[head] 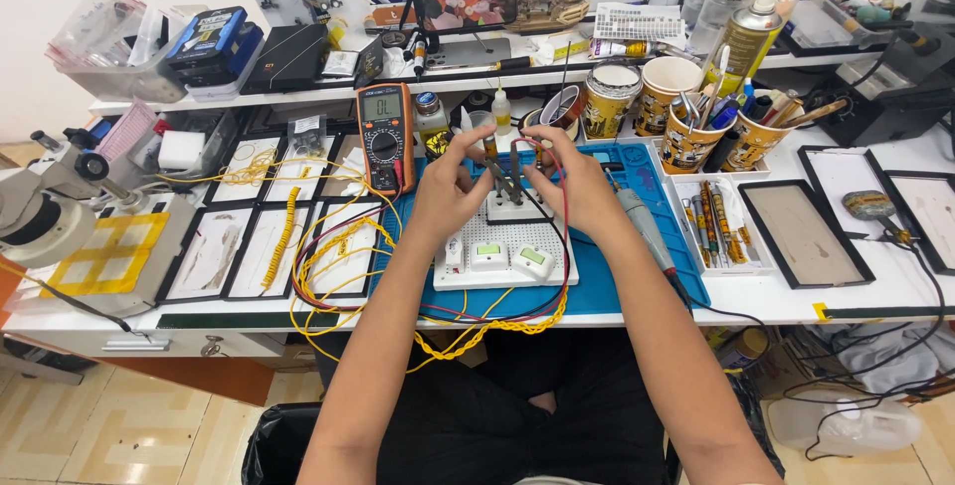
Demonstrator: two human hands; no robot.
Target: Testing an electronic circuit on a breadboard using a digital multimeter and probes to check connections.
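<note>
Grey microscope on yellow-marked base at far left of white bench. Row of black-framed trays beside it, one with yellow beaded strip. Patterned paper cups crammed with tools at back right. Gold spray can behind cups. Phone with lit screen on upper shelf. Blue box on black case, shelf left. Black bin on tiled floor.

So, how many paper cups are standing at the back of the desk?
4: one empty cup behind the blue mat, a second empty cup to its right, then two tool-filled cups and. Others may be hidden in the clutter.
</note>
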